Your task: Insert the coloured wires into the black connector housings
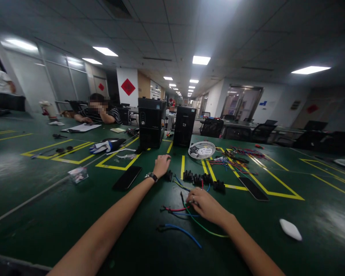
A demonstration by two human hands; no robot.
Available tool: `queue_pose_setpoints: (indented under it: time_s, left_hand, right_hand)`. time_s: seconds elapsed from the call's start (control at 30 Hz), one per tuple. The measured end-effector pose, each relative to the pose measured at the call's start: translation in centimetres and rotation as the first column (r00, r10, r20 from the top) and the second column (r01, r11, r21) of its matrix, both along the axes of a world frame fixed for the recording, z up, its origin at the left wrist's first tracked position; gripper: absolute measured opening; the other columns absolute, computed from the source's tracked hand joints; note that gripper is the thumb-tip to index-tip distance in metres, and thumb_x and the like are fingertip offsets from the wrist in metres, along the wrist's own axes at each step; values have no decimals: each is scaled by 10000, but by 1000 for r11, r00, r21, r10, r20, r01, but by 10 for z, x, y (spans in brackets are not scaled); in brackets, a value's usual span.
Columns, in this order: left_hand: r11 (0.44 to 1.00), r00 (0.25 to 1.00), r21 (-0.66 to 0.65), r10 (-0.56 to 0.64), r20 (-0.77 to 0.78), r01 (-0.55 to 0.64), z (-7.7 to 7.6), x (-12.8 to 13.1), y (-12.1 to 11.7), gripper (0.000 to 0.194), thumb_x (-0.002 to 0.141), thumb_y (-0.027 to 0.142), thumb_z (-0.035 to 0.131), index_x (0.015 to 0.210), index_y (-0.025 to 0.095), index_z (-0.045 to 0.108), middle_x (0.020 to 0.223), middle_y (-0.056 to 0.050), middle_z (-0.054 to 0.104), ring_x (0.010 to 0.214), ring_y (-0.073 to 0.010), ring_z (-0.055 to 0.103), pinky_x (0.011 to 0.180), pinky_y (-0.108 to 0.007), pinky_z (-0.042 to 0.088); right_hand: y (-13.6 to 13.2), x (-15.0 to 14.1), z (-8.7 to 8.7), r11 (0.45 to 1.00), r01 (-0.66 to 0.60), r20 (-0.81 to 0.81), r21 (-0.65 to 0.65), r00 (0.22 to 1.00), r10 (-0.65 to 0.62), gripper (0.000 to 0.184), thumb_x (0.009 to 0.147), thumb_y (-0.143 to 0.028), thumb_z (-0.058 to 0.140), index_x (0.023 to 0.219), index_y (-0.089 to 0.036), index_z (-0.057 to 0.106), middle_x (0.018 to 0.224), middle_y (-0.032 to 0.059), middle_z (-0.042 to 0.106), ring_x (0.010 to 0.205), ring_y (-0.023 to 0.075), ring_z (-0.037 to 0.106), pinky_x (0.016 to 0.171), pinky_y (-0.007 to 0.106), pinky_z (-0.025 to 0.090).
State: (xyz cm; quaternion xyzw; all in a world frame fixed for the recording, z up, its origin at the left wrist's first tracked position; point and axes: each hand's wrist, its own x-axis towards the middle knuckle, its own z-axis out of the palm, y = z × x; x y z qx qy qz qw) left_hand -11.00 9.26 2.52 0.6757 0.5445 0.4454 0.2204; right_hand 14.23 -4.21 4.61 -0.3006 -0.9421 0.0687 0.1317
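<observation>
My left hand (pixel 161 165), with a watch (pixel 151 176) on its wrist, reaches over the table beside a small black terminal block (pixel 168 176). Its fingers bend forward and down, and their tips are hidden. Bent and close together, the fingers of my right hand (pixel 202 203) are on a green-yellow wire (pixel 202 229) with a black end. A red wire (pixel 176 209) and a short blue wire (pixel 185 232) lie near it. Beyond this hand sit several black terminal blocks (pixel 199 178), with coloured wires around them.
Two black computer towers (pixel 151 122) stand at the back, beside a white basket (pixel 201 150) and tangled wires (pixel 235 159). A phone (pixel 128 178) lies left, a dark slab (pixel 253 188) right, near a white rounded object (pixel 290 229). Across the table sits a person (pixel 112 114).
</observation>
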Motion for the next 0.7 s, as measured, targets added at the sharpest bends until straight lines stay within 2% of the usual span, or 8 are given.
queue_pose_setpoints:
  time_s: [0.07,0.17,0.3,0.4,0.5,0.6,0.7]
  left_hand:
    - [989,985,15,-147,-85,149,8,20,1,244,820,298,585,1053,230,608,1221,-96,587,1213,-263,439,1024,-387,292]
    - [932,910,-32,-361,-205,362,14,57,5,380,642,313,766,996,241,648,1138,-76,634,1114,-256,526,965,-333,352]
    - [873,815,-122,-485,-316,472,10,89,12,437,428,243,862,820,220,672,873,-65,662,887,-259,600,806,-301,433]
    - [867,791,-136,-494,-360,479,7,90,12,489,398,216,862,846,215,664,860,-48,622,853,-246,591,775,-286,444]
    - [887,801,-84,-447,-398,453,10,75,3,579,496,267,831,1038,208,635,1000,-65,566,868,-228,580,784,-291,448]
    - [916,846,28,-358,-396,401,18,56,-15,613,591,290,788,1163,212,584,1101,-82,502,885,-218,571,802,-315,458]
    - [927,912,147,-294,-287,345,27,38,-40,654,613,305,784,1218,212,551,1120,-82,499,961,-228,555,879,-344,446]
  right_hand:
    - [-3,8,1,999,5,15,-34,1000,-5,212,904,-161,504,1040,-219,656,1009,59,595,956,197,534,863,316,395]
    - [-1,7,0,999,29,34,-32,999,-28,124,893,-233,567,960,-216,669,998,51,598,957,201,526,838,308,385]
    - [1,5,3,998,65,82,27,994,-67,140,925,-251,521,891,-201,647,960,50,623,948,199,522,845,324,350]
    - [-4,8,11,995,65,89,75,993,-71,175,952,-258,467,910,-203,628,937,47,643,942,195,527,869,340,318]
    - [-11,8,18,999,28,77,43,997,-31,157,947,-252,475,921,-205,622,915,39,646,929,187,539,832,311,327]
    - [-17,6,18,999,-18,92,-32,996,21,110,901,-203,544,955,-210,639,941,37,640,931,185,560,783,275,353]
    - [-20,5,15,997,-12,93,-77,996,19,188,894,-171,540,1037,-233,645,1010,39,620,924,173,581,759,247,382]
